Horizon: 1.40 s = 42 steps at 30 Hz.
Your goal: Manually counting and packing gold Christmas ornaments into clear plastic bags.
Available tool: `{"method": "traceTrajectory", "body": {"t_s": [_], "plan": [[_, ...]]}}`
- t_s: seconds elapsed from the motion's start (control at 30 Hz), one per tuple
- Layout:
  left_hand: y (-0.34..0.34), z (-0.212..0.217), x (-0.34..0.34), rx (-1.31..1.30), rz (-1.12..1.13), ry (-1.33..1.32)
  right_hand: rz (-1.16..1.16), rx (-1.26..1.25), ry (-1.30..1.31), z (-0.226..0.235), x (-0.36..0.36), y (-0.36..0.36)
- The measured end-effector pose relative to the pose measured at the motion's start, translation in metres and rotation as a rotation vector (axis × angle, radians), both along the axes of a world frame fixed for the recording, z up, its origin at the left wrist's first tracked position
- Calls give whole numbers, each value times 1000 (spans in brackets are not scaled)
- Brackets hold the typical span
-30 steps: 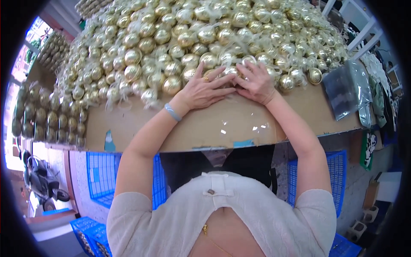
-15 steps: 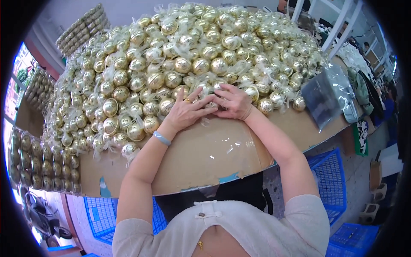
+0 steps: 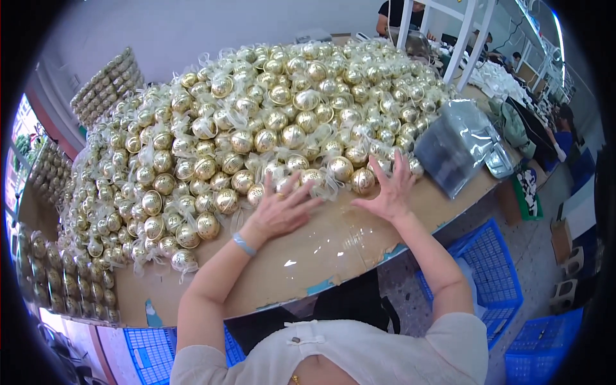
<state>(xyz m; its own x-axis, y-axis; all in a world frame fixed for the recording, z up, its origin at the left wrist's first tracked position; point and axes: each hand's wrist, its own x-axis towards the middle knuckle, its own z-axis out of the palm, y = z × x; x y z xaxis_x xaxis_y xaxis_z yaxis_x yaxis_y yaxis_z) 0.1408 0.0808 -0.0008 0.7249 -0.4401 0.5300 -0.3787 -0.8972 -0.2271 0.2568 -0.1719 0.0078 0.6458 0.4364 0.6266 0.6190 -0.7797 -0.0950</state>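
A large heap of shiny gold baubles with sheer white ribbons covers most of the brown cardboard-topped table. At the heap's near edge my left hand has its fingers spread, the fingertips against the front baubles and ribbons. My right hand is also open, thumb stretched inward and fingers pointing up at the heap's front right. Beside its thumb sits a gold bauble. Neither hand has its fingers wrapped around anything. A pale blue bangle circles my left wrist.
Clear plastic bags lie on the table's right side. Packed bauble trays stand at the left. Blue plastic crates are on the floor at the right. White metal posts rise behind, where other people sit working.
My hands, close together at the heap's edge before, have parted. The right one has moved to the right with fingers spread. The view has shifted, showing more of the back wall.
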Motion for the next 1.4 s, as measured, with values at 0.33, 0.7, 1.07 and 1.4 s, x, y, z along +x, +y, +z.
{"method": "traceTrajectory", "body": {"t_s": [0.33, 0.7, 1.07, 1.4], "plan": [[-31, -11, 55, 169, 90, 48, 29, -163, 69, -8, 40, 38], [-29, -6, 46, -23, 60, 32, -823, 745, 11, 77, 166, -209], [-18, -13, 39, -42, 62, 29, -366, 993, 728, 82, 213, -237], [-28, -9, 52, -94, -5, -3, -256, 574, 681, 71, 311, -341]]}}
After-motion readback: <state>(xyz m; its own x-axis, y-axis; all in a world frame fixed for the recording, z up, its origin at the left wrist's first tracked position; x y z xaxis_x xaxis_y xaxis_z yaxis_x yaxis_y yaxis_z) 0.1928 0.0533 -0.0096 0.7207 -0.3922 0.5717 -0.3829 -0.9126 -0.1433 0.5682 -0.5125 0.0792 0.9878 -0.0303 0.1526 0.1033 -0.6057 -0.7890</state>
